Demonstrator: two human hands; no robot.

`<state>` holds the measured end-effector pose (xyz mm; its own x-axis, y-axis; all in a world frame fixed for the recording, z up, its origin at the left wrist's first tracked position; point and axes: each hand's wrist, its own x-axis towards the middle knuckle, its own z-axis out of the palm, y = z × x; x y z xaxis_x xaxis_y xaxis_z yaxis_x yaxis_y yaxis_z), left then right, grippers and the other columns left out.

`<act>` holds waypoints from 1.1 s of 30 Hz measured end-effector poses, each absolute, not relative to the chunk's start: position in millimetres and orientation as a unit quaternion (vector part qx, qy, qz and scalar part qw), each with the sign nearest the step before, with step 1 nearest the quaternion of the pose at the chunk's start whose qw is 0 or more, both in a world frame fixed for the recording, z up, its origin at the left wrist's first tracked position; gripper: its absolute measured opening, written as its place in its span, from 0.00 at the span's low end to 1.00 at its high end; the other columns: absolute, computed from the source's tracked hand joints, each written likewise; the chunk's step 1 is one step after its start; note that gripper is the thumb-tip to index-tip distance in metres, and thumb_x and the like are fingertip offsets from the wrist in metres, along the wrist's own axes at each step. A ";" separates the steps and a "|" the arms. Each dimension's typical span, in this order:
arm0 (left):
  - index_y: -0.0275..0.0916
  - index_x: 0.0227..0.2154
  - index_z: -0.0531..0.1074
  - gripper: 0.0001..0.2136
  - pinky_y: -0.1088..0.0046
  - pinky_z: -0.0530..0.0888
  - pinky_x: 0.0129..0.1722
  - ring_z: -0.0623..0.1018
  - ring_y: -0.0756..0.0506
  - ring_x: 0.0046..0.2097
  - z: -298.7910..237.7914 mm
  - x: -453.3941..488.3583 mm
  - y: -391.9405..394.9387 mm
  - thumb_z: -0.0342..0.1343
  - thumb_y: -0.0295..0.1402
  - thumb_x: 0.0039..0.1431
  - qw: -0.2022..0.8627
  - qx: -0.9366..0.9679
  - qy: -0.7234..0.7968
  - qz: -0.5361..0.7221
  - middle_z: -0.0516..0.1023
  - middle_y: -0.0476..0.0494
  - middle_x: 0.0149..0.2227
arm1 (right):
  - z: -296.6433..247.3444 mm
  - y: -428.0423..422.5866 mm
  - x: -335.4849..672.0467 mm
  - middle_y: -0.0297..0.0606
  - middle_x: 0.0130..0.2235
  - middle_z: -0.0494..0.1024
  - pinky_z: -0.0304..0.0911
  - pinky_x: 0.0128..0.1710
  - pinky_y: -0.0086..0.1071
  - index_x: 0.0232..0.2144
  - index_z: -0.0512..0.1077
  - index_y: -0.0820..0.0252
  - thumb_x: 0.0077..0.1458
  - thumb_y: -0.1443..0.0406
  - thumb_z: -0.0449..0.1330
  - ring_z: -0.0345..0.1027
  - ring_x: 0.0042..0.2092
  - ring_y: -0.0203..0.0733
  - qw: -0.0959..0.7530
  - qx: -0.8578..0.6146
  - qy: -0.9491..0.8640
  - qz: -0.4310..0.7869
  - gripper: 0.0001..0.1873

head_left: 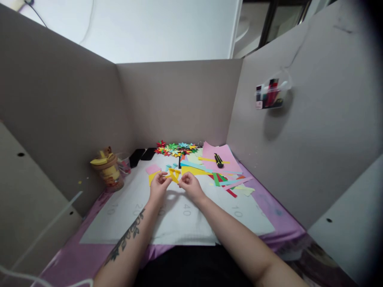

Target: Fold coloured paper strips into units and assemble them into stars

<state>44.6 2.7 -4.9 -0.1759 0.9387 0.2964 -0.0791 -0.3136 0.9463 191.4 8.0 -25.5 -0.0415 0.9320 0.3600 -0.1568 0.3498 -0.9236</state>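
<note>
Between my two hands is a folded piece of yellow paper (pixel 174 174), held a little above the white mat (pixel 191 229). My left hand (pixel 159 184) pinches its left side between thumb and fingers. On the other side, my right hand (pixel 190 184) has thumb and fingertips closed on the paper's right edge. Just behind it lie small light-blue folded paper pieces (pixel 171 166). Yellow paper (pixel 152 177) and a pink square (pixel 153 169) lie by my left hand, and a yellow sheet (pixel 194 171) sits behind my right.
Colourful folded paper stars (pixel 176 149) are heaped at the back. To the right are a pink sheet (pixel 221 153) with a box cutter (pixel 218 160) and loose paper strips (pixel 229 184). A pot-like container (pixel 109 173) and dark phone-like slabs (pixel 137 158) stand left. Grey panels (pixel 179 101) enclose the table.
</note>
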 end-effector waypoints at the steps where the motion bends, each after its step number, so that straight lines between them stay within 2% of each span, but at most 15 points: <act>1: 0.37 0.35 0.67 0.17 0.79 0.64 0.27 0.69 0.53 0.24 -5.2 43.1 3.9 0.63 0.34 0.41 0.399 0.496 0.428 0.642 0.69 0.56 0.22 | -25.2 7.9 192.1 0.27 0.22 0.67 0.62 0.27 0.29 0.27 0.61 0.58 0.42 0.66 0.59 0.65 0.25 0.35 0.598 -0.350 -0.565 0.448 0.10; 5: 0.37 0.39 0.67 0.20 0.77 0.67 0.30 0.73 0.51 0.27 -7.8 41.5 6.9 0.63 0.35 0.40 0.407 0.489 0.429 0.641 0.71 0.54 0.23 | -22.8 4.7 194.3 0.30 0.26 0.69 0.62 0.29 0.30 0.28 0.64 0.58 0.43 0.67 0.58 0.64 0.28 0.35 0.606 -0.372 -0.583 0.394 0.07; 9: 0.35 0.36 0.72 0.16 0.74 0.70 0.32 0.75 0.48 0.29 -10.6 46.3 5.4 0.62 0.35 0.41 0.428 0.508 0.436 0.607 0.76 0.48 0.25 | -21.1 -0.6 192.9 0.36 0.39 0.71 0.62 0.34 0.31 0.36 0.69 0.57 0.42 0.70 0.57 0.65 0.38 0.39 0.598 -0.368 -0.634 0.324 0.15; 12: 0.34 0.35 0.74 0.15 0.72 0.72 0.34 0.77 0.47 0.32 -12.6 48.7 4.7 0.60 0.36 0.44 0.435 0.513 0.444 0.592 0.78 0.44 0.30 | -21.7 -2.0 190.9 0.38 0.41 0.72 0.62 0.34 0.32 0.40 0.70 0.56 0.44 0.71 0.55 0.65 0.41 0.41 0.569 -0.366 -0.684 0.272 0.18; 16: 0.33 0.36 0.75 0.15 0.72 0.73 0.34 0.77 0.47 0.34 -14.4 48.1 5.8 0.59 0.36 0.45 0.432 0.521 0.452 0.581 0.78 0.42 0.33 | -23.2 0.4 191.2 0.37 0.40 0.74 0.62 0.34 0.31 0.39 0.71 0.56 0.44 0.70 0.57 0.66 0.38 0.40 0.570 -0.387 -0.659 0.300 0.16; 19: 0.34 0.35 0.76 0.15 0.72 0.74 0.33 0.77 0.46 0.33 -14.4 47.1 5.9 0.60 0.37 0.44 0.428 0.531 0.456 0.572 0.78 0.42 0.32 | -25.2 4.3 193.6 0.37 0.39 0.75 0.63 0.35 0.32 0.39 0.71 0.57 0.47 0.68 0.55 0.67 0.36 0.39 0.582 -0.400 -0.631 0.321 0.14; 24: 0.34 0.35 0.77 0.14 0.71 0.74 0.33 0.77 0.45 0.34 -14.3 46.8 4.4 0.58 0.36 0.46 0.416 0.552 0.461 0.557 0.79 0.41 0.33 | -29.9 10.5 197.1 0.37 0.39 0.75 0.65 0.36 0.32 0.43 0.71 0.58 0.47 0.69 0.52 0.69 0.36 0.39 0.592 -0.400 -0.603 0.355 0.19; 28: 0.35 0.36 0.77 0.14 0.71 0.74 0.33 0.77 0.45 0.34 -13.8 47.8 3.8 0.58 0.34 0.46 0.396 0.576 0.468 0.541 0.79 0.41 0.34 | -31.4 12.4 197.9 0.36 0.36 0.77 0.63 0.38 0.33 0.35 0.75 0.58 0.45 0.68 0.54 0.68 0.36 0.40 0.594 -0.410 -0.590 0.363 0.13; 31: 0.36 0.33 0.78 0.12 0.71 0.73 0.35 0.77 0.44 0.35 -12.5 49.4 2.3 0.61 0.33 0.42 0.372 0.596 0.474 0.531 0.80 0.42 0.33 | -32.0 12.6 198.5 0.34 0.28 0.75 0.62 0.33 0.31 0.28 0.75 0.59 0.45 0.65 0.58 0.65 0.31 0.39 0.595 -0.416 -0.578 0.373 0.07; 33: 0.37 0.29 0.78 0.09 0.71 0.72 0.36 0.76 0.44 0.34 -12.3 50.4 1.0 0.61 0.33 0.41 0.363 0.610 0.475 0.520 0.80 0.43 0.31 | -32.2 13.1 199.1 0.32 0.25 0.72 0.60 0.30 0.29 0.25 0.74 0.60 0.44 0.62 0.61 0.63 0.28 0.37 0.596 -0.415 -0.568 0.386 0.07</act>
